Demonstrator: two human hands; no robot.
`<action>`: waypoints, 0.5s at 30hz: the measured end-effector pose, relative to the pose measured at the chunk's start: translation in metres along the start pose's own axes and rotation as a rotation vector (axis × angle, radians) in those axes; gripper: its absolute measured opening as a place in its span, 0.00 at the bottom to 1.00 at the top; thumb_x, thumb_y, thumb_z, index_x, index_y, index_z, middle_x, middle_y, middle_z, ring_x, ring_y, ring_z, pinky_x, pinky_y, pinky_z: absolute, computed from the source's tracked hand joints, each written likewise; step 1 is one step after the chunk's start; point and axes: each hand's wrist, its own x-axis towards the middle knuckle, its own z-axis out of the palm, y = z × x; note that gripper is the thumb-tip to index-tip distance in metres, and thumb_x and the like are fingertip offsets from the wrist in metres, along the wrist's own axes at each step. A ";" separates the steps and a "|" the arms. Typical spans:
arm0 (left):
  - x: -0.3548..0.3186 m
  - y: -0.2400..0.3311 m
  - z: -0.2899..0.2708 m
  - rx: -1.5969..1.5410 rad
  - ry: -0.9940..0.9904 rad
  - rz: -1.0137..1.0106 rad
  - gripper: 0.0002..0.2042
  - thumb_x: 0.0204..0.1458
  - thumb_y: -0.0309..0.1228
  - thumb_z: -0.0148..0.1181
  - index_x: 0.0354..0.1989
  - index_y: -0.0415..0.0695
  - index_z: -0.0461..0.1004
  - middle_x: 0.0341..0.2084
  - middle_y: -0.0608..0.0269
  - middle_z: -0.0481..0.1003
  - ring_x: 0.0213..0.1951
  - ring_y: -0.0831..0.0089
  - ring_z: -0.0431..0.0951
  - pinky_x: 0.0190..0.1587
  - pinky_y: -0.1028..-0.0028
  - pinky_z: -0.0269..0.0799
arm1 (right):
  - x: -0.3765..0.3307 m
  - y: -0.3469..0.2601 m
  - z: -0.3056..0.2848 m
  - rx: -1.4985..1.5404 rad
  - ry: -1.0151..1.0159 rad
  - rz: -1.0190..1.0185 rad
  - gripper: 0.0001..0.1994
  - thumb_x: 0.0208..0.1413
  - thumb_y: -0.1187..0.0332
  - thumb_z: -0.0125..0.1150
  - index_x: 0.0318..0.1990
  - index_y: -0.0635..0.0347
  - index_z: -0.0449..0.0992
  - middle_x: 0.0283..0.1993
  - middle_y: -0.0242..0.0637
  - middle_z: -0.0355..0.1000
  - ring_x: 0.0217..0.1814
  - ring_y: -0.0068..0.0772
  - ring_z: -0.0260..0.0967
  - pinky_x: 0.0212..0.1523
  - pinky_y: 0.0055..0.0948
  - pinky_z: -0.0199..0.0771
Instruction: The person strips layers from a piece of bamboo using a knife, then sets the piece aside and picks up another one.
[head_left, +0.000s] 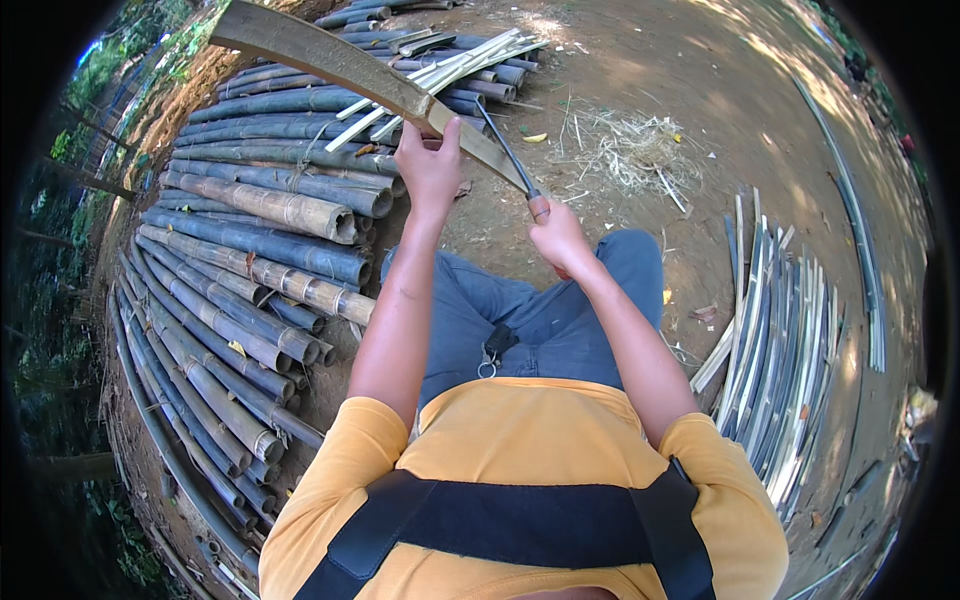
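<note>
The left hand [428,165] has its fingers clamped around a long split bamboo piece [330,62] running up-left from them; the right hand [560,238] grips a knife [508,155], blade just beside the left fingers

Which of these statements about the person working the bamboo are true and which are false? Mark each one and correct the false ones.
1. The left hand grips a long bamboo strip. True.
2. The right hand holds a hammer. False: it holds a knife with a dark blade, laid against the strip.
3. Whole bamboo poles lie stacked at the person's left. True.
4. The split bamboo slats lie on a table. False: they lie on the bare ground at the right.
</note>
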 end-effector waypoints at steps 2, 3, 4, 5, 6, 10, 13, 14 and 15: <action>0.001 -0.006 -0.001 -0.085 -0.038 -0.058 0.16 0.56 0.28 0.66 0.47 0.33 0.70 0.38 0.55 0.78 0.35 0.72 0.82 0.31 0.73 0.83 | 0.008 0.013 -0.006 -0.050 0.004 -0.027 0.07 0.47 0.71 0.56 0.32 0.66 0.70 0.29 0.56 0.73 0.36 0.59 0.73 0.38 0.48 0.69; 0.000 -0.008 -0.007 -0.106 -0.053 -0.086 0.16 0.56 0.28 0.66 0.48 0.33 0.69 0.38 0.55 0.78 0.36 0.71 0.82 0.32 0.73 0.84 | 0.005 0.009 -0.006 -0.042 0.024 -0.055 0.07 0.47 0.71 0.56 0.32 0.66 0.70 0.29 0.55 0.73 0.36 0.59 0.73 0.38 0.48 0.69; -0.001 -0.012 -0.014 -0.128 -0.066 -0.119 0.17 0.56 0.27 0.66 0.48 0.33 0.69 0.39 0.55 0.77 0.37 0.71 0.82 0.33 0.73 0.84 | -0.001 0.005 -0.006 -0.038 0.043 -0.081 0.07 0.47 0.71 0.56 0.32 0.65 0.70 0.29 0.55 0.73 0.36 0.59 0.73 0.38 0.48 0.69; 0.002 -0.016 -0.018 -0.128 -0.100 -0.131 0.18 0.56 0.27 0.66 0.50 0.34 0.68 0.41 0.55 0.76 0.40 0.70 0.81 0.36 0.72 0.85 | -0.005 0.001 -0.005 -0.011 0.022 -0.091 0.07 0.47 0.71 0.56 0.32 0.65 0.70 0.29 0.55 0.73 0.36 0.59 0.73 0.38 0.47 0.69; 0.002 -0.017 -0.021 -0.169 -0.105 -0.130 0.18 0.56 0.27 0.66 0.50 0.34 0.68 0.42 0.55 0.76 0.40 0.70 0.81 0.36 0.71 0.85 | -0.010 -0.002 -0.004 0.015 0.004 -0.098 0.07 0.47 0.71 0.56 0.32 0.65 0.70 0.30 0.55 0.73 0.36 0.59 0.73 0.38 0.47 0.69; 0.001 -0.020 -0.030 -0.282 -0.109 -0.161 0.18 0.56 0.26 0.66 0.51 0.34 0.67 0.43 0.56 0.75 0.42 0.69 0.80 0.39 0.70 0.85 | -0.001 0.036 0.014 0.035 0.007 -0.015 0.07 0.47 0.71 0.57 0.32 0.65 0.70 0.29 0.55 0.73 0.36 0.60 0.73 0.38 0.46 0.69; 0.001 -0.023 -0.037 -0.337 -0.079 -0.204 0.16 0.56 0.24 0.64 0.51 0.34 0.67 0.43 0.56 0.75 0.44 0.68 0.79 0.40 0.69 0.85 | 0.020 0.078 0.022 -0.046 0.003 0.161 0.07 0.47 0.70 0.58 0.31 0.64 0.70 0.29 0.55 0.73 0.36 0.60 0.73 0.38 0.46 0.69; 0.001 -0.028 -0.041 -0.341 -0.097 -0.204 0.16 0.56 0.23 0.64 0.50 0.34 0.68 0.43 0.56 0.75 0.43 0.68 0.79 0.40 0.69 0.85 | 0.020 0.083 0.022 -0.052 -0.009 0.139 0.08 0.47 0.70 0.58 0.31 0.64 0.70 0.29 0.55 0.73 0.36 0.60 0.72 0.38 0.47 0.68; 0.001 -0.034 -0.051 -0.335 -0.104 -0.204 0.15 0.57 0.23 0.64 0.50 0.34 0.68 0.42 0.56 0.75 0.43 0.67 0.79 0.41 0.68 0.85 | 0.018 0.076 0.020 -0.057 -0.035 0.108 0.08 0.46 0.69 0.58 0.31 0.63 0.70 0.29 0.55 0.73 0.36 0.60 0.72 0.37 0.47 0.68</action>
